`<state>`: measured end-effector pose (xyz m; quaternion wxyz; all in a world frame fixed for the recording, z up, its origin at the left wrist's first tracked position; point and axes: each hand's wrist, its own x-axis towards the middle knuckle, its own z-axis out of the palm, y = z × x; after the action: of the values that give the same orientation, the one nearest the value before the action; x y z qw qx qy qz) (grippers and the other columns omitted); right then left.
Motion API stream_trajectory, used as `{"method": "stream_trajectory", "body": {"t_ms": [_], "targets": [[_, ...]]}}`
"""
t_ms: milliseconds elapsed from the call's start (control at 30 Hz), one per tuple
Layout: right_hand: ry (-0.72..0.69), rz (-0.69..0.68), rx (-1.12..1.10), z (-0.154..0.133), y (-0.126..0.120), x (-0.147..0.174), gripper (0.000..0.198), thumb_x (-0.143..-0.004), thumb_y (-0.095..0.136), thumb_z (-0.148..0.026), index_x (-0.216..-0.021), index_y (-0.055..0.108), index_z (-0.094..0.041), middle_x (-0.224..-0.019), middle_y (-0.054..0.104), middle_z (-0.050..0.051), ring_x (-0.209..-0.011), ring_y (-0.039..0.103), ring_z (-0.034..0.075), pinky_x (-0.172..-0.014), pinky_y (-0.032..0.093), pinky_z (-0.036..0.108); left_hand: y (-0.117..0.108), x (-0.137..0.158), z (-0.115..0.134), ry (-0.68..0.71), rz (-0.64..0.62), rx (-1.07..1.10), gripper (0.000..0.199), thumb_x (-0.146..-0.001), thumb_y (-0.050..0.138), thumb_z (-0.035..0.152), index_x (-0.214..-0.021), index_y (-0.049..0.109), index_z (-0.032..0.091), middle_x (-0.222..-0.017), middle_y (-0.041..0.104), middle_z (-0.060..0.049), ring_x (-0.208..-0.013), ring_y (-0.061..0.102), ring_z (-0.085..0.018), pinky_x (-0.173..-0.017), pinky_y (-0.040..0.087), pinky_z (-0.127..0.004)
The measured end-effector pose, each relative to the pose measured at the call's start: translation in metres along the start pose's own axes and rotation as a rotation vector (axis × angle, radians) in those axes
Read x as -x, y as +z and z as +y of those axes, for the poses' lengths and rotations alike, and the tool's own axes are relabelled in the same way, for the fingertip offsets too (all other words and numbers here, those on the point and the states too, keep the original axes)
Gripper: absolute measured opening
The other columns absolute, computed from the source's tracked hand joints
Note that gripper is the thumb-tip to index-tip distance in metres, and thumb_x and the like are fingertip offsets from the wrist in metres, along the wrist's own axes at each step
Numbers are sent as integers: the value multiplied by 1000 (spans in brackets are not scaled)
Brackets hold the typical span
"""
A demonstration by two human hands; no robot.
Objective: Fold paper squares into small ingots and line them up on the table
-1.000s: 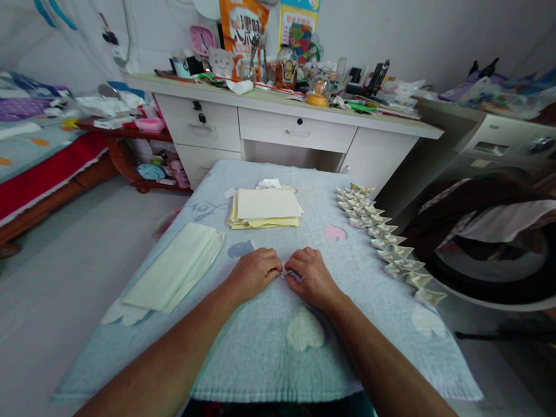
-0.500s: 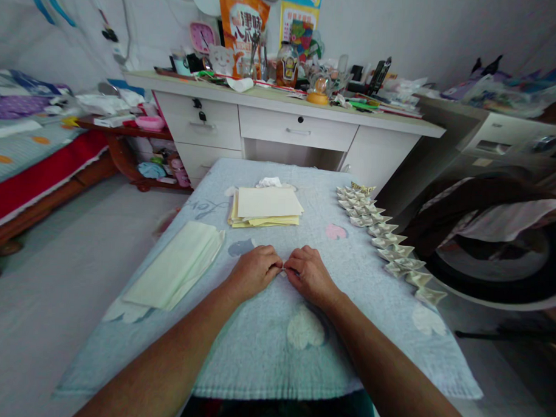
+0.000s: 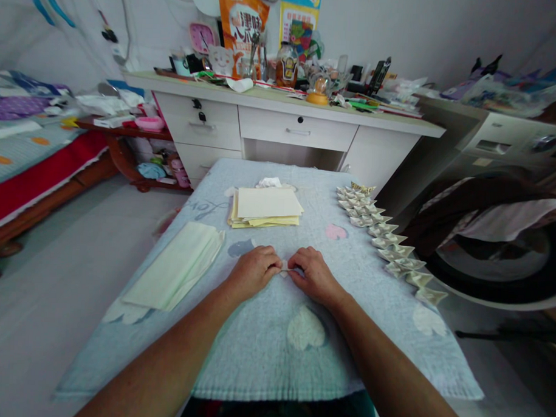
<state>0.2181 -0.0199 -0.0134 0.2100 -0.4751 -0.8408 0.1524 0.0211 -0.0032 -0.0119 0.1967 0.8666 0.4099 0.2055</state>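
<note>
Between my two hands, near the middle of the cloth-covered table [image 3: 254, 360], is a small piece of folded paper [image 3: 284, 269], mostly covered by fingers. My left hand [image 3: 256, 270] pinches its left end. The right end sits in the closed fingers of my right hand [image 3: 316, 275]. Beyond the hands lies a stack of cream and yellow paper sheets [image 3: 269, 203]. A pile of pale green paper [image 3: 173, 267] rests left of my left arm. Along the table's right side runs a row of several folded paper boats [image 3: 387, 239].
A crumpled white tissue [image 3: 269, 182] lies behind the paper stack. A white desk [image 3: 291, 102] crowded with jars, bags and small items stands past the table. To the right is a washing machine [image 3: 503, 140] with clothes hanging from its door; a bed [image 3: 47, 158] is at left.
My right hand has shifted slightly to the right, widening the gap between the hands, so more of the folded paper shows. The left hand has hardly moved.
</note>
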Motion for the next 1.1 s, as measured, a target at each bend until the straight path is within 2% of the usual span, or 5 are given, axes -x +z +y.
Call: {"method": "stream_trajectory", "body": {"t_ms": [367, 633, 733, 900, 1100], "targets": [[10, -17, 37, -2, 0, -2, 7, -87, 60, -17, -82, 65, -19, -84, 59, 3, -84, 48, 17, -75, 31, 30, 0, 0, 2, -7, -1, -10, 15, -86, 54, 18, -78, 66, 17, -79, 60, -3, -82, 55, -17, -74, 42, -27], [98, -63, 100, -12, -3, -7, 12, -89, 55, -18, -81, 64, -19, -87, 59, 3, -87, 45, 19, -74, 26, 32, 2, -2, 3, -44, 38, -78, 12, -83, 58, 21, -73, 66, 19, -74, 59, -2, -78, 51, -18, -77, 37, -32], [116, -71, 76, -12, -3, -6, 12, -89, 53, -17, -81, 62, -18, -87, 58, 3, -87, 45, 18, -75, 26, 32, 2, -4, 3, -84, 42, -59, 11, -80, 60, 20, -71, 66, 19, -74, 60, -2, -78, 51, -18, -78, 37, -32], [127, -39, 44, -10, 0, -5, 13, -89, 58, -28, -81, 60, -18, -85, 57, 3, -86, 45, 18, -76, 27, 31, 4, -6, 0, -106, 37, -51, 12, -80, 59, 20, -70, 64, 18, -73, 59, -1, -76, 51, -17, -75, 36, -31], [131, -34, 54, -15, 3, -9, 9, -88, 59, -25, -82, 61, -17, -86, 57, 3, -87, 44, 18, -76, 26, 31, 4, -7, 0, -131, 5, -57, 13, -80, 57, 22, -69, 62, 18, -73, 58, -1, -77, 50, -17, -73, 35, -30]]}}
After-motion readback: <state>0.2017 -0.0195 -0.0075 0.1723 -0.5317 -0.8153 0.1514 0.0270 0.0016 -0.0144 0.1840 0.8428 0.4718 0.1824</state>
